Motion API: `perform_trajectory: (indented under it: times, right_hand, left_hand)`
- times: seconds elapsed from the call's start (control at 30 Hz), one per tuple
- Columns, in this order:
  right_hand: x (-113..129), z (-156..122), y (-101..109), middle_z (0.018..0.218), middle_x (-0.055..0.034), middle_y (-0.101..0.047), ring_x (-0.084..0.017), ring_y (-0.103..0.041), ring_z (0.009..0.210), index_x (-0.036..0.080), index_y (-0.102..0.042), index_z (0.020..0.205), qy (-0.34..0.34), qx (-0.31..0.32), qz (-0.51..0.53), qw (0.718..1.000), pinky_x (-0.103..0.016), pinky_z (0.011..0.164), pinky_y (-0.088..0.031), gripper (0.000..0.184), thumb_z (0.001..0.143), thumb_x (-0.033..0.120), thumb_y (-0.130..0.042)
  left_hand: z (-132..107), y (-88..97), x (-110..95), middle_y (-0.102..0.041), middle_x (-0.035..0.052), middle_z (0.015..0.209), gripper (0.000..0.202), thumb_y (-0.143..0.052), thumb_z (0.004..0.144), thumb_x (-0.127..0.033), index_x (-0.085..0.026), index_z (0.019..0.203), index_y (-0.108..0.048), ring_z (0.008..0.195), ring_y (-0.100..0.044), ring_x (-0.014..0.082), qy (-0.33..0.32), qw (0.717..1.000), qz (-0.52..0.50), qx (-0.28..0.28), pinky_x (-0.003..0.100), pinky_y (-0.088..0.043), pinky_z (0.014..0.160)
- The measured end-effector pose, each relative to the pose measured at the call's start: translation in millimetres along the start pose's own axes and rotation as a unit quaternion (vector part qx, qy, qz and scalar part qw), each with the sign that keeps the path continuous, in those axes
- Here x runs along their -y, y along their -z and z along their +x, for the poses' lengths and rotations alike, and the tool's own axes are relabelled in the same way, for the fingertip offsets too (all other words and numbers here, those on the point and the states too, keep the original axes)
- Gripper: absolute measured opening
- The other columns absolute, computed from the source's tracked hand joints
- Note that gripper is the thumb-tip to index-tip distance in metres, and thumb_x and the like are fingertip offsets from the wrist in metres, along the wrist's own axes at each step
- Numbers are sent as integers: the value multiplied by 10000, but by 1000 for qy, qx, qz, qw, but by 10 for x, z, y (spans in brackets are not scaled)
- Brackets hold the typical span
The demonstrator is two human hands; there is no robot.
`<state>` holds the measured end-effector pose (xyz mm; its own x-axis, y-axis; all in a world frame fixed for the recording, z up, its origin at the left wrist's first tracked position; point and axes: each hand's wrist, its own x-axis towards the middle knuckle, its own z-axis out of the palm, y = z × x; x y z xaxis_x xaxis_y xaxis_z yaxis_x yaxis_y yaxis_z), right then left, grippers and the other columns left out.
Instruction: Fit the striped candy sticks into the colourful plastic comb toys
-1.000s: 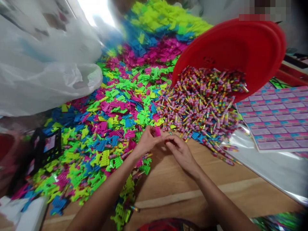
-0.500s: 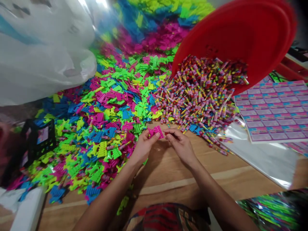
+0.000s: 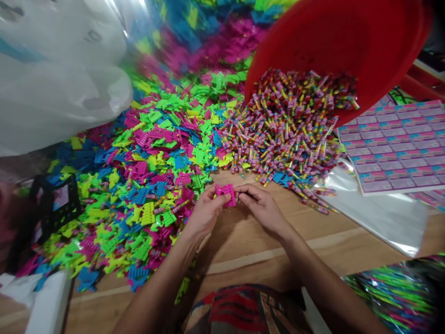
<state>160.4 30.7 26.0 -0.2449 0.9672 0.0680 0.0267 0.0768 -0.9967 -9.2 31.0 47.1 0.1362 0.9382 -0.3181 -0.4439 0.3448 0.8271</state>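
A magenta plastic comb piece [image 3: 225, 194] is held between the two hands, above the wooden table [image 3: 264, 260]. The left hand [image 3: 206, 214] grips it, its fingers [image 3: 212, 195] clenched on the piece's left side. The right hand [image 3: 262, 208] pinches the right end with its fingers [image 3: 243, 191], though from here it is hard to tell how firm that hold is.

Just beyond the hands lies a wide heap of green, blue, yellow and magenta plastic pieces [image 3: 156, 171]. To its right, a red plastic basin [image 3: 323, 41] stands tilted, its mouth facing the person, with a mound of small striped tubes [image 3: 285, 130] filling it and spilling onto the table. A white plastic bag [image 3: 59, 79] bulges over the far left, beside a black crate [image 3: 52, 208] at the heap's edge. On the right, a printed sheet of pink labels [image 3: 396, 148] rests on clear plastic film [image 3: 368, 213].
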Motion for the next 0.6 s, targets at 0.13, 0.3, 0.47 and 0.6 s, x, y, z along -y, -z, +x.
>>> perform_trajectory:
  times: [0.13, 0.3, 0.47, 0.6]
  right_hand:
    - [21, -6, 74, 936, -30, -719, -160, -644, 806, 202, -712, 1071, -19, 45, 32, 998, -284, 741, -516, 260, 939, 409, -625]
    - [48, 9, 143, 829, -8, -673, -132, -578, 690, 195, -705, 1011, -13, 72, 72, 995, -259, 659, -481, 274, 888, 440, -699]
    - [-12, -10, 145, 820, -9, -674, -141, -588, 721, 183, -703, 944, 12, 57, 58, 997, -266, 689, -474, 236, 892, 413, -704]
    - [-41, -55, 117, 863, -24, -691, -164, -616, 808, 189, -703, 971, 61, 35, -18, 997, -282, 742, -469, 166, 965, 327, -610]
  left_hand:
    - [-11, 5, -1, -694, -24, 768, 347, -897, 603, -253, -173, 869, -688, 664, -599, 100, 36, 999, -21, 17, 231, -462, 689]
    - [-41, 12, -42, -698, -8, 759, 350, -912, 587, -253, -148, 839, -692, 656, -606, 97, 58, 998, -11, 33, 227, -464, 669]
    - [-59, 26, 6, -690, 0, 744, 342, -894, 618, -296, -146, 846, -688, 678, -620, 123, 39, 997, 46, 47, 253, -470, 706]
    - [-59, 0, 59, -693, -6, 771, 298, -862, 665, -282, -157, 868, -683, 706, -612, 120, -9, 997, 77, 3, 252, -460, 744]
